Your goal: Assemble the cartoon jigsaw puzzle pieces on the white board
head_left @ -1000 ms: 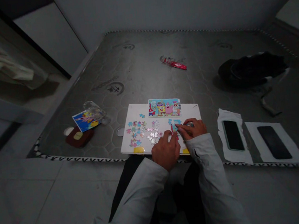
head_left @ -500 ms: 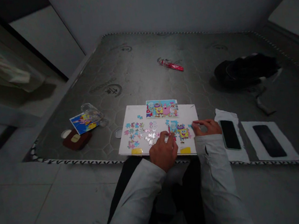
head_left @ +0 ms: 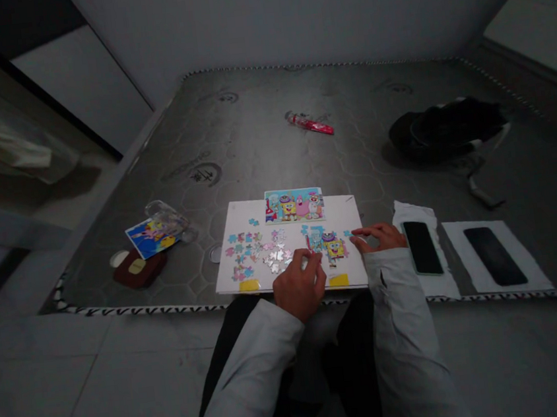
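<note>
Narrow in grip, the left hand (head_left: 299, 282) and the right hand (head_left: 381, 236) flank the part-built puzzle (head_left: 334, 248) below centre frame; whether either holds anything, we cannot tell. We see a blue piece (head_left: 347, 233) just right of it, nearest the right hand.

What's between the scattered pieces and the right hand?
Head view: the partly joined puzzle, the left hand at its lower left, and a blue piece by the right fingertips.

1. Dim, grey light overall — corners darkest.
2. Pale sheen on mat (head_left: 263, 154), upper centre.
3. Small glare on puzzle pieces (head_left: 277, 256), lower centre.
4. Soft shadow under black object (head_left: 449, 129), right.
5. Edges stretched — far left blurred.
</note>
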`<state>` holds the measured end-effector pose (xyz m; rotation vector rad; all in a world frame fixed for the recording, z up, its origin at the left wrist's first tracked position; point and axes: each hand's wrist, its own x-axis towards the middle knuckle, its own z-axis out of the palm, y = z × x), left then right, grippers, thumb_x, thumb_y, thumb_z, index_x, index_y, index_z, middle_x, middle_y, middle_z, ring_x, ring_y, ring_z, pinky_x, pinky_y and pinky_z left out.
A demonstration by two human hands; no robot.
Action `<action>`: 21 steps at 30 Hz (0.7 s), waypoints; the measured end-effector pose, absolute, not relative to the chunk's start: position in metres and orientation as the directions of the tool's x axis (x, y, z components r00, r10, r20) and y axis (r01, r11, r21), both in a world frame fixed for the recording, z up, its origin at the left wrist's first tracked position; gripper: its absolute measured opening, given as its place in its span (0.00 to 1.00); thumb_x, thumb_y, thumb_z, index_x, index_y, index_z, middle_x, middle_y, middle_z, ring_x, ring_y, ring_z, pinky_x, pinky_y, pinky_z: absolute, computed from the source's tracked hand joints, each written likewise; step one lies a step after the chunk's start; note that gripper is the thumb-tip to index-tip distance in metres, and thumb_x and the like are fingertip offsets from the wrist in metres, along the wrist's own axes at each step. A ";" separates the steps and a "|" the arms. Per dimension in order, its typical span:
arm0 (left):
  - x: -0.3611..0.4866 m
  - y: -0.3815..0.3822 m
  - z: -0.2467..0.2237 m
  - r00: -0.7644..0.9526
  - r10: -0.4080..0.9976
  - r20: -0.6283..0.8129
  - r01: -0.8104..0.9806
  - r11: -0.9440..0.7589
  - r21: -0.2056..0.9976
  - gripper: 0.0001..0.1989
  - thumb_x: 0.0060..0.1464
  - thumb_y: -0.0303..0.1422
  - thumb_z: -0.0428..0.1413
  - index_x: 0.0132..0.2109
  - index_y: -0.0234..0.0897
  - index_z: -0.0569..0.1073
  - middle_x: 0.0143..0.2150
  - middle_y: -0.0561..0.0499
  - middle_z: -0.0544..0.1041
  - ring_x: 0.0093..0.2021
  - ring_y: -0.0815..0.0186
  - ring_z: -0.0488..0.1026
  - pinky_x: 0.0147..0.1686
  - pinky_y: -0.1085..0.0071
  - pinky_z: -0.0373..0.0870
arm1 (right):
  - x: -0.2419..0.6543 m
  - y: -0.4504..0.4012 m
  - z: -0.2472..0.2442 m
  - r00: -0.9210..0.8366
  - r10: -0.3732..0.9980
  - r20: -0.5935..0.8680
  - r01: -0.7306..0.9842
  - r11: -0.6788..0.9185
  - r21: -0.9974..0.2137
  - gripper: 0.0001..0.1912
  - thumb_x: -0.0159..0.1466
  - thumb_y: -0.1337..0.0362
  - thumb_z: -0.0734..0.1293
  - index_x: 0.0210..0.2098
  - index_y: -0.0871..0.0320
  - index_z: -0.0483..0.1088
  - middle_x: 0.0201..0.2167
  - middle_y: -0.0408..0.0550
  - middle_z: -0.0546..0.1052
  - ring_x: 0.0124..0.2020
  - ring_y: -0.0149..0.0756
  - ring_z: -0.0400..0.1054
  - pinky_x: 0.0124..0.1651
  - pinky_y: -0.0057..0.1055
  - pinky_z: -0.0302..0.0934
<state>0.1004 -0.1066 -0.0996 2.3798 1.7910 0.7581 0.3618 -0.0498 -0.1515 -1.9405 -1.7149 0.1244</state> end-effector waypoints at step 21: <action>0.101 -0.109 -0.101 0.233 0.929 0.287 0.867 -0.332 0.371 0.13 0.66 0.33 0.58 0.52 0.50 0.85 0.52 0.53 0.84 0.36 0.67 0.81 0.28 0.70 0.71 | 0.336 -0.053 -0.126 0.240 0.939 0.248 0.860 -0.087 -0.503 0.20 0.66 0.45 0.66 0.44 0.51 0.82 0.40 0.50 0.83 0.47 0.49 0.73 0.50 0.43 0.60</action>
